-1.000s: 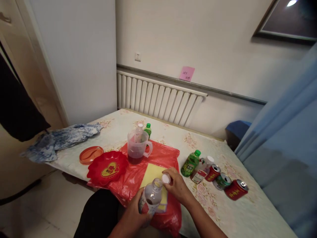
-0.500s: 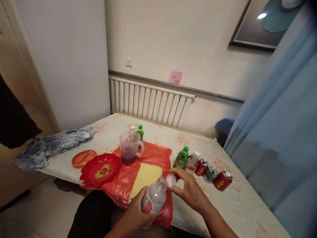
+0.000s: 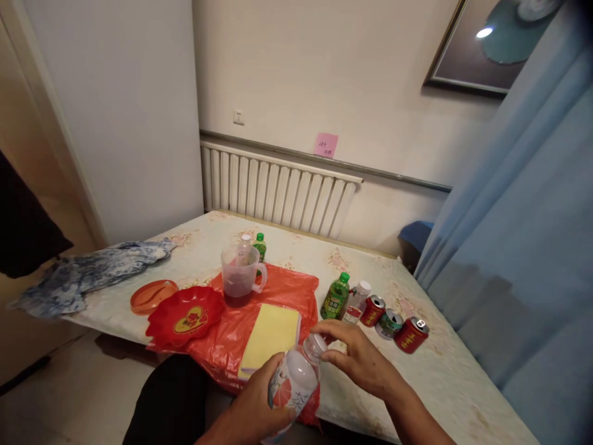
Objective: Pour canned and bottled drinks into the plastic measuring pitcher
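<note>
My left hand (image 3: 252, 402) is wrapped round a clear plastic bottle (image 3: 303, 371) with a pink fruit printed on its label, tilted a little to the right. At its mouth, my right hand (image 3: 359, 355) pinches a white bottle cap (image 3: 317, 343) between thumb and fingers. The cap sits over the neck; whether its thread has caught cannot be seen. Behind the bottle lies a yellow pad (image 3: 271, 337) on a red plastic sheet (image 3: 296, 284). A translucent measuring jug (image 3: 238, 281) with dark liquid stands further back on the sheet.
A red scalloped tray (image 3: 185, 318) and an orange lid (image 3: 152, 296) lie left. On the right stand a green bottle (image 3: 336, 300), a white-capped bottle (image 3: 356, 303) and several cans (image 3: 412, 335). Two bottles stand behind the jug. A patterned cloth (image 3: 102, 272) covers the left end.
The white cap, held beside the bottle's open mouth before, is now on top of the neck. The bottle has shifted slightly right and tilts more.
</note>
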Motion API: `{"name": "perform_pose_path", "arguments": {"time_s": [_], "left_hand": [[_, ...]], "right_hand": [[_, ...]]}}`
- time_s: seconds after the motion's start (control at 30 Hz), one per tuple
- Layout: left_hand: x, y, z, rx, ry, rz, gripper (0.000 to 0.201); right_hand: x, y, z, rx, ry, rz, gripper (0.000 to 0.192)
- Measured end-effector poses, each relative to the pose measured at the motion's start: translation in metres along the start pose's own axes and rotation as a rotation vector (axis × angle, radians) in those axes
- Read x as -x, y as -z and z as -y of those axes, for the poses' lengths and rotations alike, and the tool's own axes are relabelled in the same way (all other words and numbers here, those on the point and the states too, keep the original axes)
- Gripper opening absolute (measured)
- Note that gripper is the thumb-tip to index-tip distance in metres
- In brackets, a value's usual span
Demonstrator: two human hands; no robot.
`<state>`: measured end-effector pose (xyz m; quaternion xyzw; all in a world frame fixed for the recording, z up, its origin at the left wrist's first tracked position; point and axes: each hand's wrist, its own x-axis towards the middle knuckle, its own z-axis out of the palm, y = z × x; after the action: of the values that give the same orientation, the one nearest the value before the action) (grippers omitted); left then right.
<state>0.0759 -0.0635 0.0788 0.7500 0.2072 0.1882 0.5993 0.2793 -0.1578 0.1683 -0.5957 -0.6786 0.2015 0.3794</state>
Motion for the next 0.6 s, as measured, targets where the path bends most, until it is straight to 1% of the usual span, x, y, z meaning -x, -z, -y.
{"name": "perform_pose_path", "arguments": {"time_s": [0.2, 0.33, 0.43, 0.6], "left_hand": [[0.003, 0.003, 0.001, -0.042, -0.002, 0.02, 0.064], [0.005, 0.004, 0.004, -0.05, 0.005, 0.012, 0.064], [0.005, 0.005, 0.007, -0.063, 0.013, 0.016, 0.062], [0.004, 0.005, 0.013, -0.068, -0.005, 0.008, 0.066]], "right_hand": [[-0.003, 0.003, 0.003, 0.029, 0.005, 0.047, 0.029], [-0.005, 0.003, 0.007, 0.012, 0.008, 0.088, 0.028], [-0.007, 0.003, 0.009, -0.004, 0.001, 0.095, 0.028], [-0.009, 0.004, 0.012, 0.008, -0.025, 0.121, 0.028]]}}
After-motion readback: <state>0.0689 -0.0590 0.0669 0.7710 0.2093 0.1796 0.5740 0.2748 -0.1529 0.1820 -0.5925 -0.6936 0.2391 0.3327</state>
